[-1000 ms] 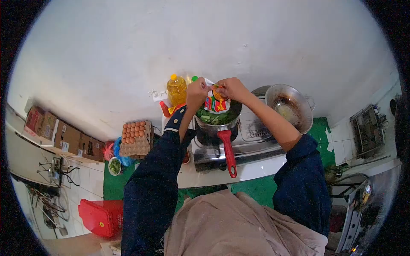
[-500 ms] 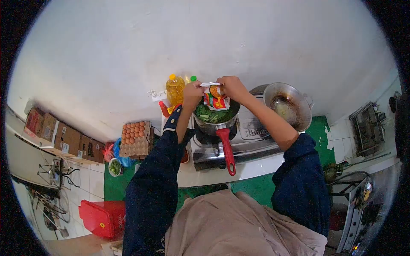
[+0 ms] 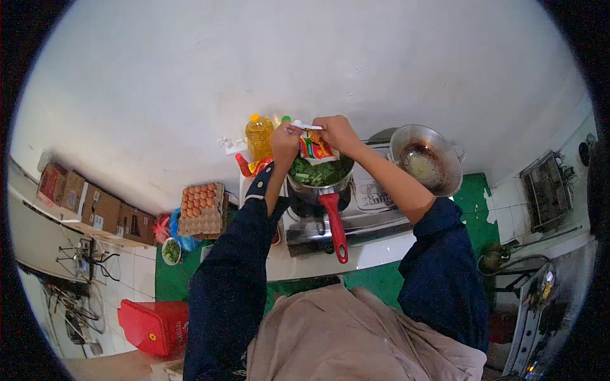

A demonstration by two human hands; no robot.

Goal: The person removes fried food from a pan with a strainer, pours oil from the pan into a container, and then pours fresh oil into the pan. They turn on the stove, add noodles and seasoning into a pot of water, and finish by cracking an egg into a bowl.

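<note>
Between my two hands, a printed seasoning packet (image 3: pixel 316 147) in red, white and orange hangs over a saucepan (image 3: pixel 319 190). My left hand (image 3: pixel 285 138) is closed on the packet's upper left corner, and my right hand (image 3: pixel 338 134) pinches its upper right side. The packet's white top edge is tilted towards me; whether it is torn cannot be made out. Chopped leafy greens (image 3: pixel 318 173) fill the pan below. Its red handle (image 3: pixel 335 228) points towards me. The pan sits on the left burner of a gas stove (image 3: pixel 375 190).
A stained wok (image 3: pixel 432 152) stands on the right burner. Left of the pan are a cooking oil bottle (image 3: pixel 259 136) and a red-capped sauce bottle (image 3: pixel 243 165). Further left lie an egg tray (image 3: pixel 198 222), a bowl of greens (image 3: pixel 171 251) and a red bin (image 3: pixel 152 327).
Both hands have shifted slightly left, and the packet's top edge has tipped so that more of its white rim shows. The pan stays in place.
</note>
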